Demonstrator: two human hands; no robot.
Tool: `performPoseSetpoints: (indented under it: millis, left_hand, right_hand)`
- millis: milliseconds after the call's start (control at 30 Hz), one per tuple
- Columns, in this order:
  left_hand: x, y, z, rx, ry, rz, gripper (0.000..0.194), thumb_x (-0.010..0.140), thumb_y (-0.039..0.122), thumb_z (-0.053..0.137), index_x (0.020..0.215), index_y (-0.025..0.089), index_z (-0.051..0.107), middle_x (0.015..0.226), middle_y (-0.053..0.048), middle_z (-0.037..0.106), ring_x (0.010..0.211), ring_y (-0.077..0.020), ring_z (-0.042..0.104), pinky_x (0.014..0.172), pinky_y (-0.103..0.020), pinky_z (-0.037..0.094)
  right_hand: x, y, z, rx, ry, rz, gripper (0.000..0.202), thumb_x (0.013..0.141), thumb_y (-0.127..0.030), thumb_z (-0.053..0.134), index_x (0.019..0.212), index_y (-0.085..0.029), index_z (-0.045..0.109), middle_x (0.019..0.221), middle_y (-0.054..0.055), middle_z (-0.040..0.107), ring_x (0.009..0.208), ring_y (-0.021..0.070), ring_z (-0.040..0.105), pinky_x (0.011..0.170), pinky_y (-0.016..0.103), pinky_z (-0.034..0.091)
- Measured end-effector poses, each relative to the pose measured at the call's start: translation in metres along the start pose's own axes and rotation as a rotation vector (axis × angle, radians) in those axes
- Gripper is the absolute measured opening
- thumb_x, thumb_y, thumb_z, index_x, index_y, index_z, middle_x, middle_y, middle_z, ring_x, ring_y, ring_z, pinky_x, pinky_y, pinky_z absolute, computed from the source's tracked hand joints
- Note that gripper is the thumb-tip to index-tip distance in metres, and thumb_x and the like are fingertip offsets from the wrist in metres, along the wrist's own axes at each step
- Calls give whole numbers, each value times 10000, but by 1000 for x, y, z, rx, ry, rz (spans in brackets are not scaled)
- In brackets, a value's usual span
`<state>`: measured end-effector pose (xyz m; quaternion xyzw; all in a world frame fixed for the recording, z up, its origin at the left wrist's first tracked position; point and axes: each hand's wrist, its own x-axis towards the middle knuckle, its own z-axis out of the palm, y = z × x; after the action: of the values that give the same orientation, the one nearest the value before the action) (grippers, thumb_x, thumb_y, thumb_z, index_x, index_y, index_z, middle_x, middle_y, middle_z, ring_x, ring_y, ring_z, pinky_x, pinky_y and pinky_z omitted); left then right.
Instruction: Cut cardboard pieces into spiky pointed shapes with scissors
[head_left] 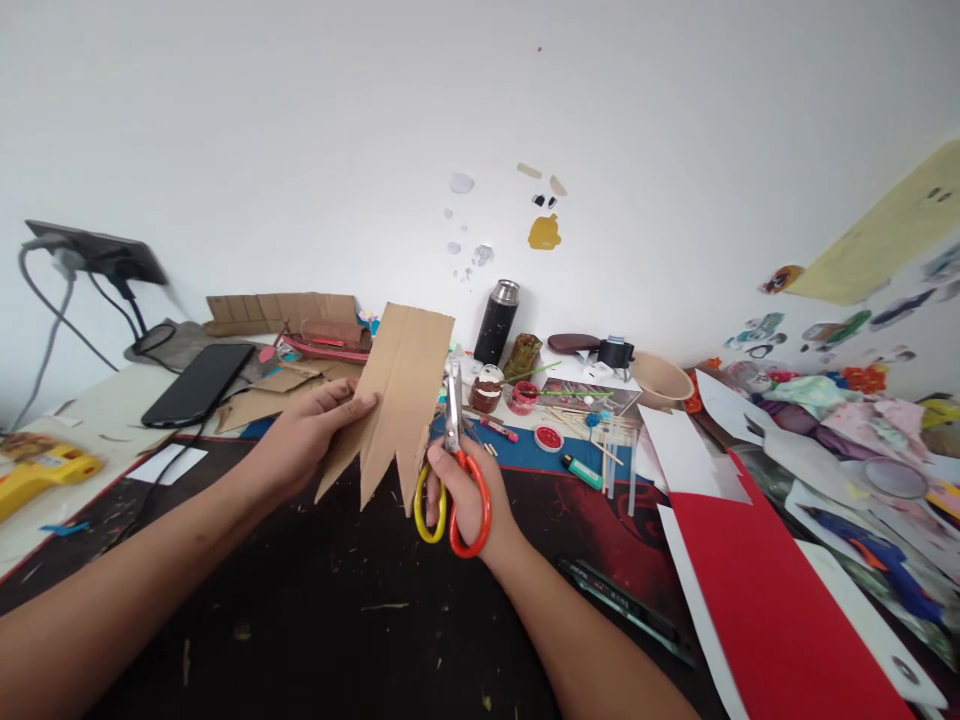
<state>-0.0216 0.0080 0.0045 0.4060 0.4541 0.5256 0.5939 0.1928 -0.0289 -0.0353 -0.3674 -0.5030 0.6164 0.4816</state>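
A brown cardboard piece [405, 375] with a zigzag lower edge of pointed tips is held up over the dark mat. My left hand [304, 440] grips its left edge, thumb on the front face. Beside the cardboard's right edge, my right hand [472, 495] has its fingers through the handles of a pair of scissors [452, 425], one handle yellow and the other red-orange. The blades point up and look nearly closed. Whether they touch the cardboard I cannot tell.
A black phone [199, 384] and a yellow glue gun [49, 478] lie left. Behind stand a black thermos [496, 325], small paint jars [486, 392] and a bowl [661, 380]. At right are red paper [780, 600] and a cutter [626, 605].
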Motion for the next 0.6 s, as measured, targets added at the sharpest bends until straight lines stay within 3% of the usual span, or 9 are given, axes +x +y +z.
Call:
performPoseSetpoints:
  millis: [300, 467, 600]
  left_hand:
    - [-6, -1, 6, 34, 22, -56, 469, 684, 462, 1021, 968, 206, 750, 886, -76, 873, 693, -256, 804, 594, -332, 649]
    - [-10, 2, 10, 44, 18, -54, 471, 687, 492, 1016, 970, 216, 759, 891, -84, 875, 745, -295, 832, 597, -350, 657]
    - [-10, 0, 11, 41, -16, -57, 463, 679, 485, 1029, 958, 218, 774, 895, -81, 879, 671, -261, 804, 578, -344, 657]
  right_hand:
    - [7, 5, -5, 71, 32, -7, 639, 880, -822, 786, 983, -207, 643, 548, -69, 614, 359, 132, 565, 374, 215, 451]
    - [7, 6, -6, 50, 38, 6, 606, 894, -796, 796, 948, -222, 608, 555, -65, 625, 367, 133, 575, 379, 213, 453]
    - [7, 6, -7, 39, 29, 12, 580, 886, -768, 815, 911, -232, 593, 567, -63, 634, 384, 138, 594, 384, 214, 458]
